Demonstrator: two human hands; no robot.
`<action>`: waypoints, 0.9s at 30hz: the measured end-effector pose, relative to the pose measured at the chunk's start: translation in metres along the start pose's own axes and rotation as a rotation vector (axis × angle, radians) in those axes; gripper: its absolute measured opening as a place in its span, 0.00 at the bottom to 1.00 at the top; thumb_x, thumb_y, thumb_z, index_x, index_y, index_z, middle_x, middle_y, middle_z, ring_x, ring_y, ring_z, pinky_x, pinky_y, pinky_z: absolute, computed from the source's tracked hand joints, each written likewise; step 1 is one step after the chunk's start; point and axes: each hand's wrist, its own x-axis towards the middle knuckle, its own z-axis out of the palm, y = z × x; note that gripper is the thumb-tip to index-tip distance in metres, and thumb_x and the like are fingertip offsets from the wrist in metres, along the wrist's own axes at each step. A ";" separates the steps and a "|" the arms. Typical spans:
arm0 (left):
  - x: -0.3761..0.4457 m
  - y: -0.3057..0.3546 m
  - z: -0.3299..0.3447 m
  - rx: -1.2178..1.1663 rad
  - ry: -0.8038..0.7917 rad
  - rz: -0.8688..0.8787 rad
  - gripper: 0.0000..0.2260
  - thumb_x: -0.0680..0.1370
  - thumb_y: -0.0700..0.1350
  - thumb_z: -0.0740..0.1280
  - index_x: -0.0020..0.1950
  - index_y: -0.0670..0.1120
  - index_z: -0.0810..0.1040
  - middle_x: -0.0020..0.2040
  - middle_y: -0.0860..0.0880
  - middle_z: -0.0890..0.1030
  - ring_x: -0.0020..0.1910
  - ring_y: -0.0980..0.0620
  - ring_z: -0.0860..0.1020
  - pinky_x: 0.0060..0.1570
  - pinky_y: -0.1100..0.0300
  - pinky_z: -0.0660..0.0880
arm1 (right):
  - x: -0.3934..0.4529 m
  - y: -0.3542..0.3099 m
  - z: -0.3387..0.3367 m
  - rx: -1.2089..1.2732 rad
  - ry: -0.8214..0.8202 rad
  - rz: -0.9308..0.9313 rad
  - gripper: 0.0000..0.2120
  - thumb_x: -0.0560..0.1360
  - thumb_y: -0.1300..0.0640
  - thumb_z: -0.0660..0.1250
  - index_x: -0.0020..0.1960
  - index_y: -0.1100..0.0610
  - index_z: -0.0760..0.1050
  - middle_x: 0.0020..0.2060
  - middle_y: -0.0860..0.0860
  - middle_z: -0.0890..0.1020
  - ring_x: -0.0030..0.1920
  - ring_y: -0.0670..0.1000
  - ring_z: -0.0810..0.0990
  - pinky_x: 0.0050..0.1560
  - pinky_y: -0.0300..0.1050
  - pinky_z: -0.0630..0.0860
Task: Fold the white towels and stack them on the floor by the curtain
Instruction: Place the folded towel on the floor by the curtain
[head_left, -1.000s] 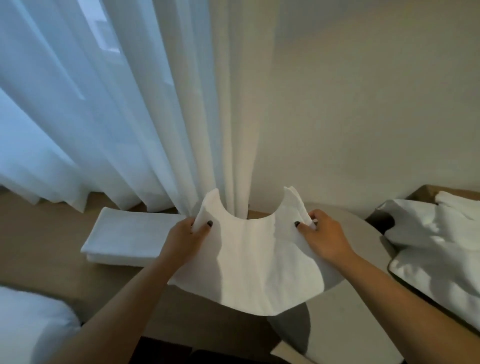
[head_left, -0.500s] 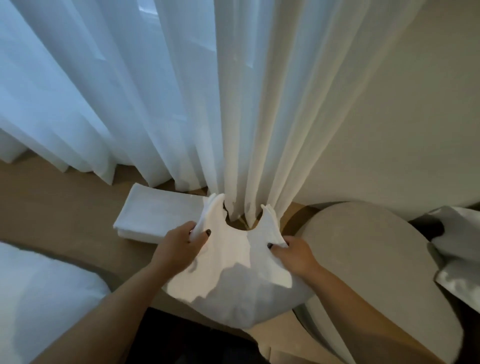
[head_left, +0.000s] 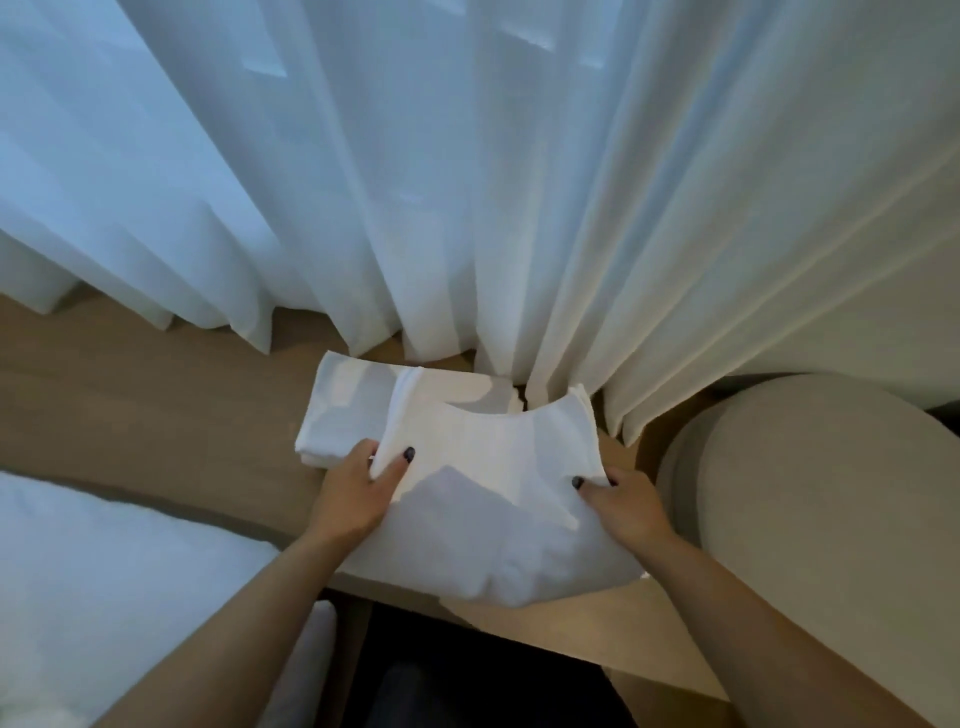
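Note:
I hold a folded white towel (head_left: 493, 499) flat between both hands, low over the wooden floor (head_left: 130, 395). My left hand (head_left: 356, 491) pinches its left edge, thumb on top. My right hand (head_left: 626, 506) pinches its right edge. Its far edge sags in a curve between the two hands. Beneath and behind it lies a stack of folded white towels (head_left: 353, 400) on the floor, right against the foot of the sheer white curtain (head_left: 467, 182). The held towel overlaps the right part of that stack and hides it.
A rounded beige upholstered seat (head_left: 810, 509) stands close on the right. White bedding (head_left: 104, 582) fills the lower left. A beige wall (head_left: 893, 291) shows behind the curtain at the right. Bare wooden floor stretches to the left of the stack.
The view has swung left and down. Both hands have carried the folded towel left and lower, from beside the round seat to over the stack by the curtain.

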 end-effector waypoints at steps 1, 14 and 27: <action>0.010 -0.008 -0.008 0.018 0.000 0.006 0.12 0.79 0.59 0.63 0.47 0.51 0.73 0.42 0.53 0.78 0.41 0.54 0.77 0.38 0.57 0.73 | 0.003 -0.004 0.013 0.017 0.017 0.023 0.09 0.78 0.52 0.66 0.41 0.54 0.78 0.39 0.50 0.82 0.44 0.53 0.81 0.45 0.44 0.74; 0.182 -0.108 -0.063 -0.102 0.124 -0.040 0.12 0.83 0.53 0.59 0.52 0.44 0.69 0.43 0.50 0.74 0.44 0.47 0.76 0.43 0.51 0.74 | 0.105 -0.039 0.138 0.307 0.148 0.041 0.02 0.77 0.51 0.68 0.45 0.47 0.78 0.45 0.49 0.83 0.46 0.50 0.82 0.51 0.51 0.80; 0.279 -0.192 -0.035 0.172 0.109 -0.126 0.22 0.82 0.60 0.54 0.58 0.43 0.73 0.50 0.45 0.77 0.49 0.43 0.75 0.51 0.50 0.68 | 0.236 0.005 0.184 0.026 0.312 -0.107 0.14 0.80 0.50 0.63 0.54 0.61 0.75 0.41 0.50 0.77 0.47 0.54 0.77 0.46 0.44 0.68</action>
